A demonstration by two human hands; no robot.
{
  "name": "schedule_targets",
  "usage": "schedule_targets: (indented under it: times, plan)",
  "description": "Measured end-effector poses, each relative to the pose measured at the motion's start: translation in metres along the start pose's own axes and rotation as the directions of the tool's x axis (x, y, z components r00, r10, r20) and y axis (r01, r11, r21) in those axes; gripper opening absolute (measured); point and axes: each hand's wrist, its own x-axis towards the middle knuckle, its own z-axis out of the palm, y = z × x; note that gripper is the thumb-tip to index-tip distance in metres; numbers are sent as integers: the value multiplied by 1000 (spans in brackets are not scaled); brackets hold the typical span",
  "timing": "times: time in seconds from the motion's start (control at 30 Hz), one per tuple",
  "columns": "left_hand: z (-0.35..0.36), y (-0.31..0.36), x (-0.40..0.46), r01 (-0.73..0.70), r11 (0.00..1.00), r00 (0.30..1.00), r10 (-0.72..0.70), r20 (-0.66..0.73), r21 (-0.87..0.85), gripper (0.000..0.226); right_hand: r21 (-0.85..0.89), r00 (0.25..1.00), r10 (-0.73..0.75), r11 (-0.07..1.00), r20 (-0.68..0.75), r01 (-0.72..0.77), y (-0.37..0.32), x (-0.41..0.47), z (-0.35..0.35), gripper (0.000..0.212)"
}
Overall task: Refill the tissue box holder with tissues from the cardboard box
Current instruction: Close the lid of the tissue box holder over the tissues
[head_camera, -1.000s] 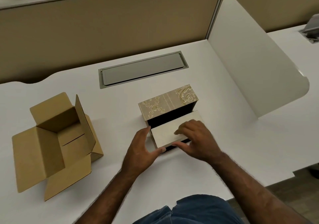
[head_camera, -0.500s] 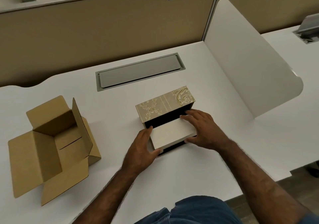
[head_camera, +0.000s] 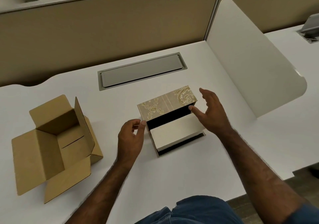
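The tissue box holder (head_camera: 165,103), beige with gold floral print and a black inside, lies on its side mid-desk with its open face toward me. A cream stack of tissues (head_camera: 176,131) sits partly inside it, the near end sticking out. My left hand (head_camera: 131,135) hovers at the holder's left corner, fingers curled, thumb and forefinger close to the edge. My right hand (head_camera: 209,110) is spread at the holder's right end, thumb near the tissues, holding nothing. The brown cardboard box (head_camera: 57,144) stands at the left with its flaps open, nothing visible inside.
A grey cable-tray lid (head_camera: 141,71) is set into the white desk (head_camera: 172,172) behind the holder. A white divider panel (head_camera: 250,60) rises on the right, a tan partition wall along the back. The desk's front edge runs close to my lap.
Both hands have come off the tissue stack. The right hand lifted and moved to the holder's right end; the left hand shifted up to the holder's left corner. The tissues stay in place.
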Motion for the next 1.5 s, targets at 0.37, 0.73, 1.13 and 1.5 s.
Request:
schedule_targets:
  times: [0.37,0.73,1.13,1.5]
  plan:
    - [9,14,19,177,976,984,-180,-15,-125,25,-248,947,-47,960,317,130,11,5,0,128]
    - [13,5,29,281,936,959,-281,30,-213,21,-116,959,-22,992,283,57,12,5,-2,114]
    - [9,-1,-10,161,974,986,-151,76,-157,15,-59,956,-60,995,287,80,28,-6,-6,109]
    - [9,-11,-33,72,992,987,-56,150,-102,17,-214,953,-128,958,275,191,50,-52,6,144]
